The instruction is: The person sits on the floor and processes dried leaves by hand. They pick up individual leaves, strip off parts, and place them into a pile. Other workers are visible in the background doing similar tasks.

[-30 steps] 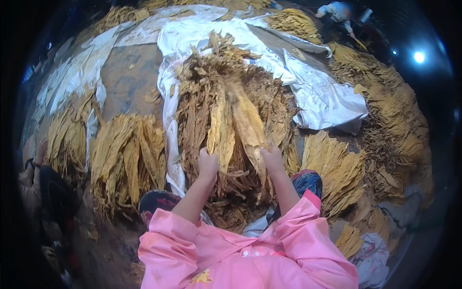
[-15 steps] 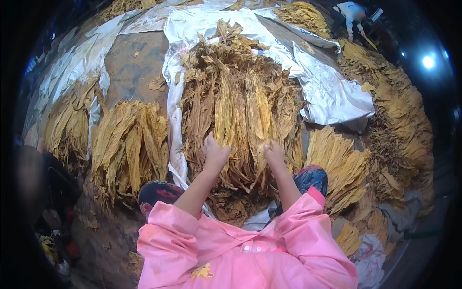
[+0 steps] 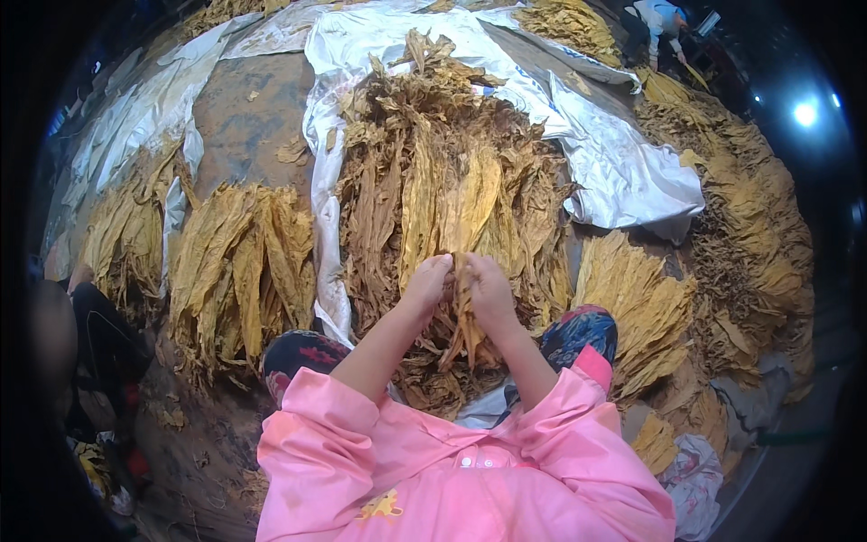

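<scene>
A large heap of dried brown and yellow leaves [image 3: 379, 199] lies in front of me on white sheeting. Over its near half, my left hand [image 3: 429, 285] and my right hand [image 3: 485, 287] are close together, nearly touching. The right hand is closed round the stem end of a yellow dried leaf [image 3: 476, 194], whose blade lies away from me over the heap. The left hand's fingers are curled beside the same stems; what they hold, if anything, is hidden. Crumpled leaf ends hang below the hands between my knees.
Smaller leaf bundles lie to the left [image 3: 244, 271] and right [image 3: 632, 307]. A long leaf pile [image 3: 750, 235] runs along the far right, near a person [image 3: 664, 23] bending over it. White sheets [image 3: 623, 181] flank the heap. Another person's dark-clothed leg [image 3: 104, 334] is at the left edge.
Both hands have come inward from either side of the heap and now meet near its middle. A yellow leaf has shifted toward the centre with the right hand.
</scene>
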Motion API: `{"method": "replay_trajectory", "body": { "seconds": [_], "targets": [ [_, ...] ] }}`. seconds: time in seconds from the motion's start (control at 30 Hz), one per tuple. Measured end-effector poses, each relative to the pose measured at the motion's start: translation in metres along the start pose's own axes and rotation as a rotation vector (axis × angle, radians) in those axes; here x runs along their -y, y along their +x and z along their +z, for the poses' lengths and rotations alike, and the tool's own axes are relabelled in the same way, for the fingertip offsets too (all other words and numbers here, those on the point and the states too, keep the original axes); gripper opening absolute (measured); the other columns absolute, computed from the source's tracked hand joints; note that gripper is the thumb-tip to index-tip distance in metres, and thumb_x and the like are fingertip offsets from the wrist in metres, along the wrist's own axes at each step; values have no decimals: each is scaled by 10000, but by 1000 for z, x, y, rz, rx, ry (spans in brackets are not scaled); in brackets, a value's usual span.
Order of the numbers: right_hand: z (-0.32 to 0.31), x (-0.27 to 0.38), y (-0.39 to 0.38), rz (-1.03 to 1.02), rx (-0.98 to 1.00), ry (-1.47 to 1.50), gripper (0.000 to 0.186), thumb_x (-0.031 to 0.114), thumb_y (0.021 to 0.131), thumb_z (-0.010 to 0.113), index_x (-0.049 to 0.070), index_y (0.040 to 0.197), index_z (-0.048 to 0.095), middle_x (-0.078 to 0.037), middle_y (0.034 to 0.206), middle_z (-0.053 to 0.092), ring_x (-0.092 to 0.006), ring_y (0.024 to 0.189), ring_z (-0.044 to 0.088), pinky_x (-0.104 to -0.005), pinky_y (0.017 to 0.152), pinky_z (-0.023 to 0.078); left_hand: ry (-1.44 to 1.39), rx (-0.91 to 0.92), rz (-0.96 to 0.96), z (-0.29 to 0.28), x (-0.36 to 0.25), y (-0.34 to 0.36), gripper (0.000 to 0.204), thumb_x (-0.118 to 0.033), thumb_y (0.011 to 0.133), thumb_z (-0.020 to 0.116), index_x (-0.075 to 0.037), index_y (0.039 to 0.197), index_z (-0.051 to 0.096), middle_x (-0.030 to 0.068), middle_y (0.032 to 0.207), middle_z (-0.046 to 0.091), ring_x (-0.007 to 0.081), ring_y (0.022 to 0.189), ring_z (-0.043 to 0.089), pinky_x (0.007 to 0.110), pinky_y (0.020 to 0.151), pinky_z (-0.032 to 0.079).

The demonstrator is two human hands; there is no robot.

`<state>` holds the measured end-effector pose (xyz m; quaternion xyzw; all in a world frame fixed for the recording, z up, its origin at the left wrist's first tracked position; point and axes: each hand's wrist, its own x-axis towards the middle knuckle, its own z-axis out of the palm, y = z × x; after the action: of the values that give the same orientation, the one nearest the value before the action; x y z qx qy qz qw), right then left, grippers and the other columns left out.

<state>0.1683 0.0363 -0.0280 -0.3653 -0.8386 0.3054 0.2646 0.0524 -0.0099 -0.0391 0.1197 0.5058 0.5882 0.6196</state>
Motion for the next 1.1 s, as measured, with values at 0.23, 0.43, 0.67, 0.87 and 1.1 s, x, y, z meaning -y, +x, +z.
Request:
{"method": "replay_trajectory", "body": {
  "seconds": [0.23, 0.43, 0.67, 0.87, 1.1],
  "targets": [
    [12, 21, -14, -37, -28, 132, 246, -16, 762, 533, -2, 1008, 549, -145, 886, 548, -290, 831, 535, -313, 739, 421, -240, -2, -49, -20, 20, 24, 66, -82, 820, 463, -43, 833, 515, 31, 652, 518, 121, 521, 482, 262, 464, 397],
    [12, 20, -23, 1, 64, 157, 239, 84, 823, 517, 9, 1050, 519, -121, 904, 529, -254, 858, 520, -315, 773, 410, -207, 88, -77, -33, 31, 33, 118, -93, 822, 465, -31, 748, 534, 60, 653, 529, 160, 523, 510, 287, 478, 425],
    [3, -13, -19, 726, -96, 1179, 341, 321, 891, 451, 19, 1048, 476, -69, 885, 526, -171, 739, 540, -285, 599, 480, 304, -144, 171, -23, 41, 27, 112, -98, 750, 580, 13, 749, 569, 69, 672, 573, 150, 612, 557, 272, 557, 444],
    [19, -41, -7, 867, -162, 1316, 228, 197, 842, 550, -21, 907, 527, -101, 852, 576, -181, 741, 562, -305, 645, 479, 814, -240, 457, -21, 42, 24, 153, -123, 717, 600, 9, 783, 559, 84, 672, 566, 155, 616, 532, 275, 604, 437],
    [2, -41, 0, 578, -137, 885, 197, 55, 826, 498, -32, 1003, 510, -90, 911, 580, -154, 772, 579, -284, 702, 484, 656, -293, 365, -15, 32, 20, 124, -81, 693, 586, 24, 742, 544, 136, 681, 567, 239, 656, 558, 321, 619, 443]
  ]
}}
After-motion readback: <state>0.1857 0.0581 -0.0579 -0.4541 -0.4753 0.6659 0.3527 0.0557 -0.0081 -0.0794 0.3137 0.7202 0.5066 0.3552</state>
